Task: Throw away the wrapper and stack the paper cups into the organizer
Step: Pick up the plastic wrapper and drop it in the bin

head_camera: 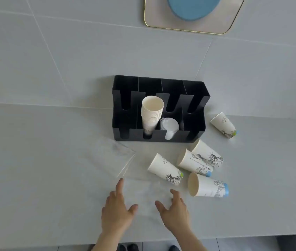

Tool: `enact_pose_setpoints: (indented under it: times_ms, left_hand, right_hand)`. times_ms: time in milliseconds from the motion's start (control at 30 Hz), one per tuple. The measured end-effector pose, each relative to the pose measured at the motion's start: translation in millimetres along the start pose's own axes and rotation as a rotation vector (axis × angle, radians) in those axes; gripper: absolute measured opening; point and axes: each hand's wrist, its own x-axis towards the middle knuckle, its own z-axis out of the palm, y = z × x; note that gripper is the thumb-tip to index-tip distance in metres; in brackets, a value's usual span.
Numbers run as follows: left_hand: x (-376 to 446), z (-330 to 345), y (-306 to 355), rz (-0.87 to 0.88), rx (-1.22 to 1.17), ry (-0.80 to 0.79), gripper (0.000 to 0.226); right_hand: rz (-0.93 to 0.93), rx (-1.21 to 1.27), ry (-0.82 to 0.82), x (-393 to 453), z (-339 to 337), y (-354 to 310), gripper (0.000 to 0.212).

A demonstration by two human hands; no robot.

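Note:
A clear plastic wrapper (118, 158) lies flat on the pale table, stretching from left of the black organizer (123, 124) down between my hands. My left hand (116, 209) and my right hand (175, 211) hover with fingers spread over its near end, holding nothing. A stack of paper cups (151, 113) stands in the organizer's second front slot, with white lids (169, 126) in the slot to its right. Several loose printed paper cups lie on their sides to the right: one (165, 168), another (206, 187), a third (224, 124) by the organizer's right end.
A gold-rimmed tray (234, 26) with a blue round object (194, 8) sits at the far edge. The table's near edge runs just below my wrists, with floor and dark shoes (127, 247) beneath.

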Motion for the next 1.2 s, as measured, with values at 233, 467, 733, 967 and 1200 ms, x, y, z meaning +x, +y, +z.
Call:
enact_pose_setpoints:
  times_ms: [233,467,733,967,1200]
  left_hand:
    - [10.0,-24.4,-9.2,-0.156,-0.472,-0.030,0.057]
    - [24.3,-84.7,-27.8,-0.161,-0.712,0.092,0.044]
    - [65.5,-119.1,-27.8,-0.217,-0.707,0.234,0.049]
    - [119.2,-111.8,-30.7,-0.232,-0.539,0.249,0.036]
    - [167.7,-97.9,-36.8,-0.202,-0.057,0.186,0.060]
  right_hand:
    - [0.104,0.222,0.011,2.3,5.4,-16.1,0.066]
    - [-0.027,0.341,-0.050,-0.9,15.3,-68.2,0.059]
    - [-0.111,0.402,-0.094,40.7,12.3,-141.0,0.057]
    - [-0.203,0.106,-0.088,103.3,17.9,-185.3,0.043]
    - [-0.299,-0.138,-0.139,142.6,33.4,-192.3,0.050]
